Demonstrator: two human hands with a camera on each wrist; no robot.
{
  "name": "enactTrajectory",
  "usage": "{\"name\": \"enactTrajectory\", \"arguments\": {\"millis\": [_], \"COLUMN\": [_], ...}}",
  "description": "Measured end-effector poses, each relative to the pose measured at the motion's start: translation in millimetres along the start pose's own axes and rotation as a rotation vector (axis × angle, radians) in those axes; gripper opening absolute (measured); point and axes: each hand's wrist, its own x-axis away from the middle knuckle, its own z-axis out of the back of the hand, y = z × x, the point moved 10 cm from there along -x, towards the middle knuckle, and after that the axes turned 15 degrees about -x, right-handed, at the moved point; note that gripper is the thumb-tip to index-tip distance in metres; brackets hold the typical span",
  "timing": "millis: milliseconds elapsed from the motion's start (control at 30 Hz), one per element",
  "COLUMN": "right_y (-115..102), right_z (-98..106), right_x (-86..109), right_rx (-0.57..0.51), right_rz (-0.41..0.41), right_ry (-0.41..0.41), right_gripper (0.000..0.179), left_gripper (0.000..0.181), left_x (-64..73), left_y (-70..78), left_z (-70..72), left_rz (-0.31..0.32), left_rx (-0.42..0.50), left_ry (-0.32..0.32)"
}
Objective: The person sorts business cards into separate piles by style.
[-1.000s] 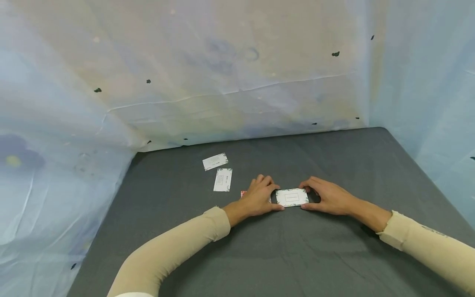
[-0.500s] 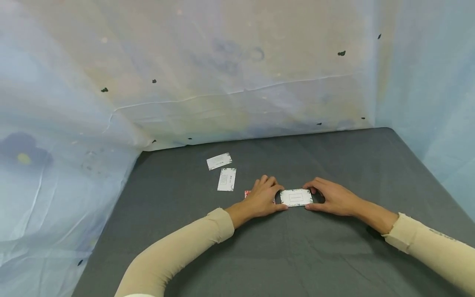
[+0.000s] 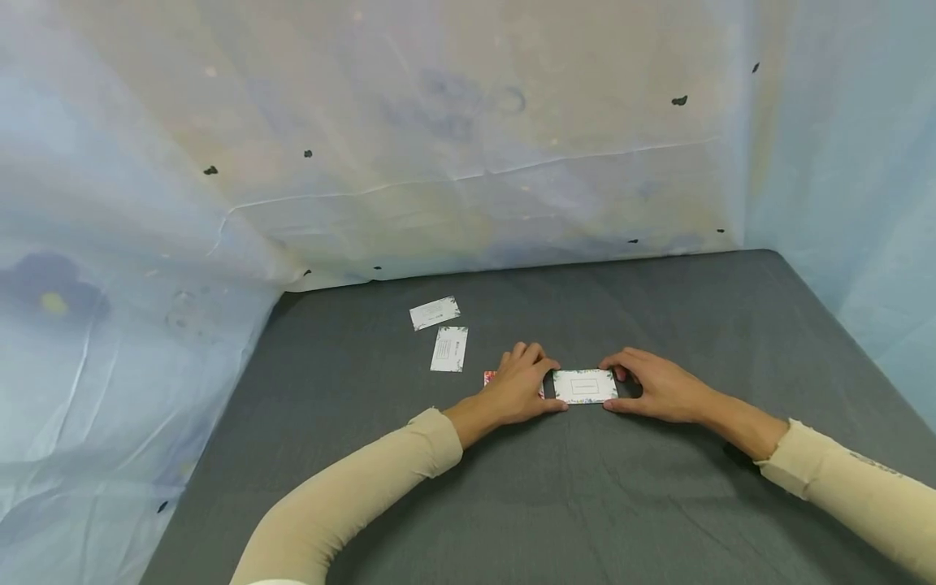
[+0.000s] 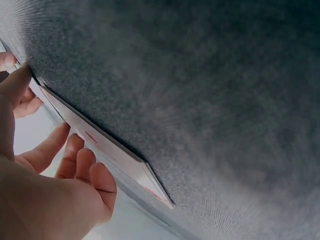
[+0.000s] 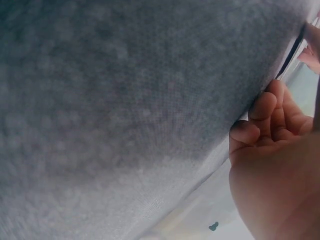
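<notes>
A white card (image 3: 585,386) with a leafy green border and a small framed box in its middle lies flat on the grey cloth. My left hand (image 3: 517,386) grips its left end, thumb at the near edge and index finger at the far edge. From the other side, my right hand (image 3: 654,388) pinches the right end the same way. Beneath my left palm is a thin stack of cards with red print (image 4: 107,145), mostly hidden in the head view, where a red corner (image 3: 489,376) peeks out. The right wrist view shows curled fingers (image 5: 262,107) close to the cloth.
Two more white leaf-bordered cards lie to the left, one upright (image 3: 449,349) and one slanted (image 3: 435,313) behind it. Dark grey cloth (image 3: 351,390) covers the surface. Pale printed curtains (image 3: 475,203) hang along the back and both sides.
The head view has shifted slightly, so everything sits a little further right in it. Both hands keep their hold on the white card, and the cards stay where they were.
</notes>
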Motion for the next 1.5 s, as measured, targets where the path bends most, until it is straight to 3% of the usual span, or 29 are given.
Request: {"name": "enactTrajectory", "arguments": {"millis": [700, 1100, 1200, 1333, 1500], "right_y": [4.4, 6.8, 2.0, -13.6, -36.3], "right_z": [-3.3, -3.0, -2.1, 4.8, 8.7], "right_x": [-0.3, -3.8, -5.4, -11.1, -19.6], "right_rx": [-0.032, 0.035, 0.069, 0.12, 0.102], "right_rz": [-0.045, -0.082, -0.034, 0.096, 0.182], "right_ry": [-0.012, -0.041, -0.031, 0.028, 0.064], "right_gripper": [0.054, 0.073, 0.073, 0.069, 0.054], "left_gripper": [0.065, 0.075, 0.074, 0.07, 0.058], "left_x": [0.1, 2.7, 5.4, 8.2, 18.4], "left_y": [-3.8, -18.0, -22.5, -33.3, -51.1], "left_z": [-2.9, 3.7, 5.3, 10.1, 16.3], "left_rz": [-0.003, 0.038, 0.023, 0.008, -0.007], "left_rx": [0.011, 0.076, 0.095, 0.125, 0.142], "left_ry": [-0.01, 0.003, 0.015, 0.046, 0.086]}}
